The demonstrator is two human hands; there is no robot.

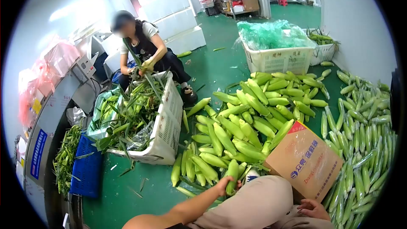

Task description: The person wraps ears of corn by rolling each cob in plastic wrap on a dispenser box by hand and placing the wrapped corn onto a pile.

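My left hand (pixel 222 185) is closed around a green ear of corn (pixel 232 173) in its husk, at the near edge of a large corn pile (pixel 241 123) on the floor. The ear stands nearly upright beside my knee. Close to my right thigh, my right hand (pixel 313 210) rests with its fingers loosely apart and nothing visible in them. Just beyond it leans a cardboard box (pixel 311 161) with printed lettering. Ears of corn wrapped in clear plastic (pixel 364 178) cover the floor on the right.
A co-worker (pixel 148 46) crouches behind a white crate (pixel 167 123) heaped with husks and leaves. A blue crate (pixel 87 169) stands left of it. At the back are a white basket (pixel 277 59) with green plastic bags and stacked white foam boxes (pixel 169 17).
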